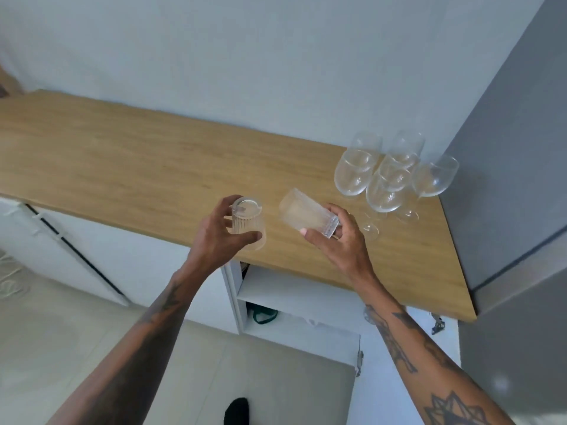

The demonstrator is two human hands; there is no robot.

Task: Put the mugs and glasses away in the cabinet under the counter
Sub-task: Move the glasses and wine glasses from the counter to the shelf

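My left hand point(221, 237) grips a ribbed clear tumbler point(248, 223), held bottom-up over the front edge of the wooden counter point(138, 161). Tilted on its side above the counter is a second ribbed tumbler point(306, 214), with my right hand point(340, 243) holding it by its base. Several stemmed wine glasses point(386, 176) stand upright in a cluster at the counter's right end, just beyond my right hand. Below the counter the cabinet point(294, 289) stands open, showing a white shelf; its door point(270, 360) swings out toward me.
A grey wall panel point(506, 179) closes off the right end of the counter. A dark green item point(264, 315) lies on the lower cabinet shelf. White cabinet fronts point(92, 250) run to the left. My foot in a black sock point(236, 411) is on the floor.
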